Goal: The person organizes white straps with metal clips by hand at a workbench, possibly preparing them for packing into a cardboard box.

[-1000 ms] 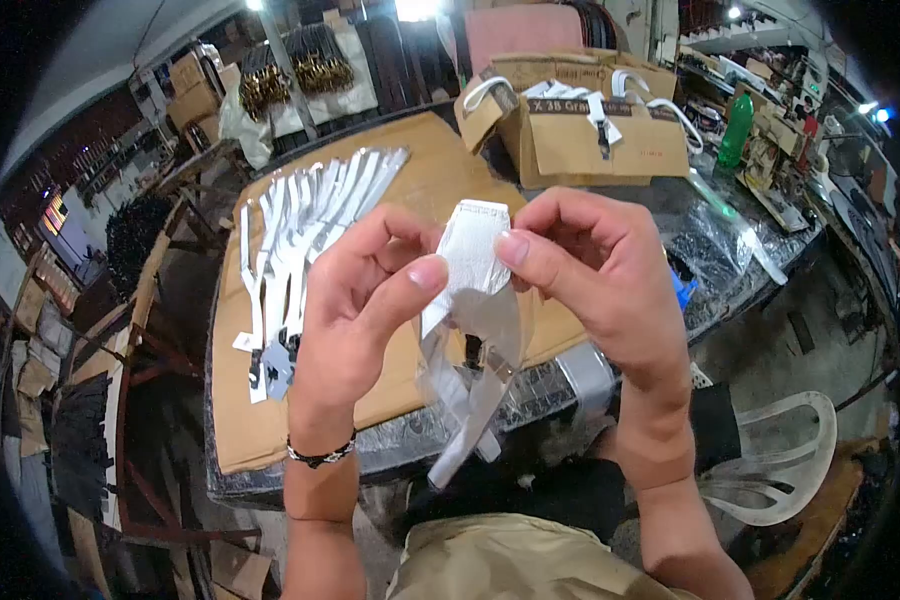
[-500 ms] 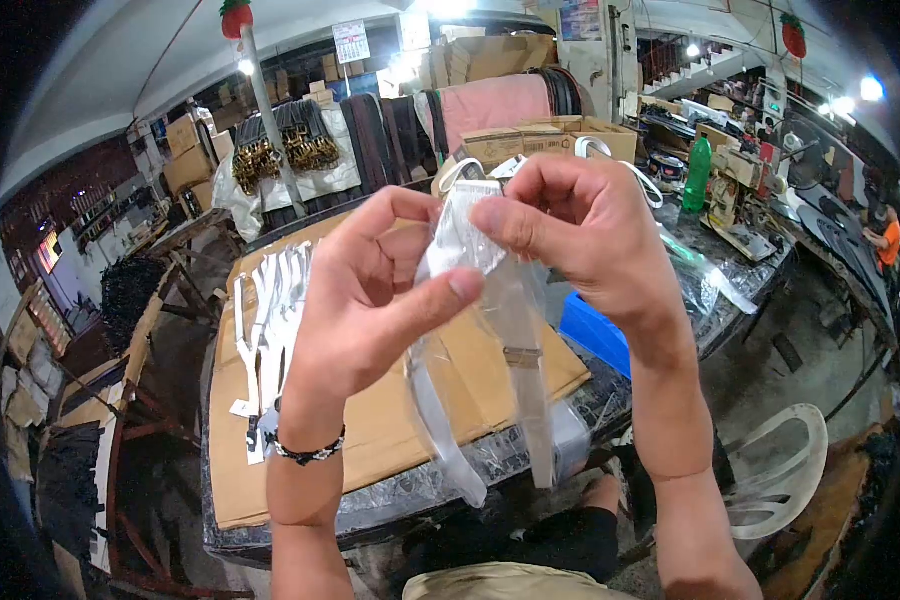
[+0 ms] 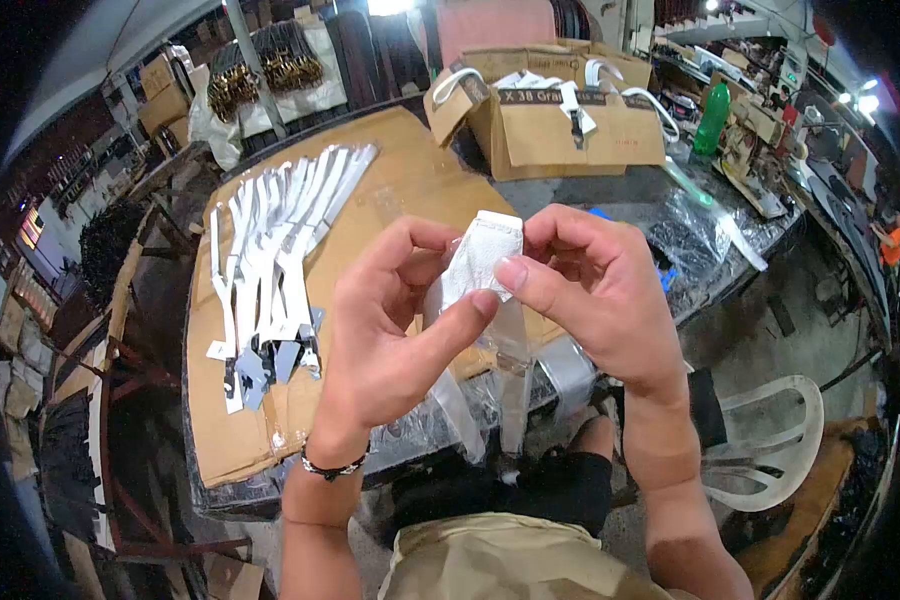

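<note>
Both hands hold a white belt [image 3: 482, 262] with a textured, angular end, raised over the near edge of the table. Its lower lengths hang down below my hands and look wrapped in clear plastic. My left hand [image 3: 395, 325] pinches it from the left, thumb across the front. From the right, my right hand [image 3: 602, 295] grips it between thumb and curled fingers near the top. Several white belts [image 3: 295, 240] with tags lie fanned out on a cardboard sheet [image 3: 385, 180] to the left.
Behind my hands stands an open cardboard box [image 3: 575, 140] with white belts hanging over its rim. A green bottle [image 3: 712, 118] and clear plastic film [image 3: 705, 235] are on the right of the table. A white plastic chair [image 3: 770, 440] stands at lower right.
My view has tilted down, bringing the box and laid-out belts more fully into sight. Both hands still hold the belt, now with its textured end facing me and the thumbs closer together.
</note>
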`<state>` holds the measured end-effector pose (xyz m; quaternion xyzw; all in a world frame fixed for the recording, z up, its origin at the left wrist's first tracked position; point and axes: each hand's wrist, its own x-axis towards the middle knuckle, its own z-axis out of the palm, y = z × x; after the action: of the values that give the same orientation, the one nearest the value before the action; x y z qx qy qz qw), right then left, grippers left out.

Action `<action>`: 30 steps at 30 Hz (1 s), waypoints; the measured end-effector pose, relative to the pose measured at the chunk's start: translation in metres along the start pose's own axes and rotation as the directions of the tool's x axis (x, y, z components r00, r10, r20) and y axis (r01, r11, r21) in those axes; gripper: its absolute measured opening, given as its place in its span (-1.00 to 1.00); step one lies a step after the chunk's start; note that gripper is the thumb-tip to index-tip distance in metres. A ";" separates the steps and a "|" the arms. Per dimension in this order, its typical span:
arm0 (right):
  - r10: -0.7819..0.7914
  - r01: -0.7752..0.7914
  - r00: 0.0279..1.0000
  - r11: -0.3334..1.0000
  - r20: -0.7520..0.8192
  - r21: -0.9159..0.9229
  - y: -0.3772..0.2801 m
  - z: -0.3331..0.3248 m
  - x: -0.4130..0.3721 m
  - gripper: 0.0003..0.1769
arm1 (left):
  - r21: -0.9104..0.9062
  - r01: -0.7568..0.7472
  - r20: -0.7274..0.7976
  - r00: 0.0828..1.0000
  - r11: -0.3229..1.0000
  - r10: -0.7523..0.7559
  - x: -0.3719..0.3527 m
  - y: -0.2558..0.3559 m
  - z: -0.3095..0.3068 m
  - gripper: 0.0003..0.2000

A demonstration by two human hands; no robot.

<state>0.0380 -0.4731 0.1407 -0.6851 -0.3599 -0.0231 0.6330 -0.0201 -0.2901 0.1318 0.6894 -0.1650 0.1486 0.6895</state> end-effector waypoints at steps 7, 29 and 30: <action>0.015 -0.016 1.000 1.000 0.019 0.018 0.026 0.004 -0.013 -0.78 | -0.052 0.072 0.008 0.997 0.996 -0.072 -0.013 -0.022 -0.002 -0.70; 0.231 -0.233 0.970 0.972 -0.072 -0.014 0.069 0.019 -0.035 -0.81 | -0.028 0.143 -0.033 0.989 0.989 -0.144 -0.035 -0.070 0.001 -0.76; 0.205 -0.204 0.976 0.979 -0.078 0.023 0.072 0.021 -0.037 -0.80 | -0.072 0.201 -0.010 0.979 0.977 -0.202 -0.036 -0.066 -0.002 -0.75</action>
<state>0.0396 -0.4669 0.0573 -0.7122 -0.2620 0.0172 0.6510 -0.0234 -0.2876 0.0567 0.6765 -0.0937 0.0779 0.7263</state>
